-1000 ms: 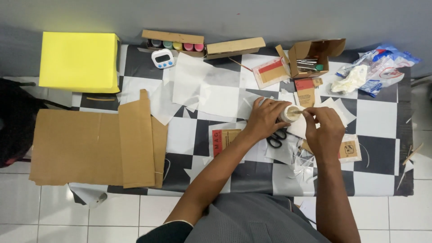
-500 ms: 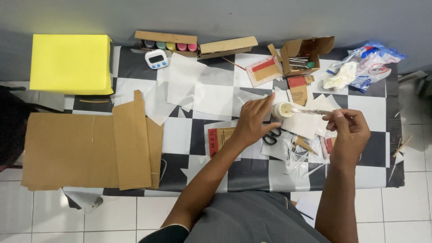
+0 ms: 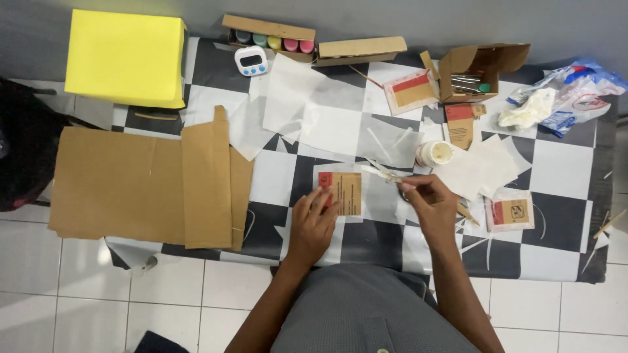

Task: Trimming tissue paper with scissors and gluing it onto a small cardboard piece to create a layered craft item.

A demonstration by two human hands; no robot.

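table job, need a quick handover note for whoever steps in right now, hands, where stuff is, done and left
Left hand: flat, fingertips pressing the small brown and red card onto the checkered table.
Right hand: pinch grip on a thin pale strip that reaches toward the card's upper right.
White glue pot: open, just above the right hand.
Matching cards: one at right, more near the open brown box.
Done: card laid out and held.
Left: strip not yet on the card, as far as can be seen.

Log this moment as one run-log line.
left hand: pressing red-and-brown card flat | right hand: holding thin stick over card | white glue pot: upright, beside | surface: checkered table
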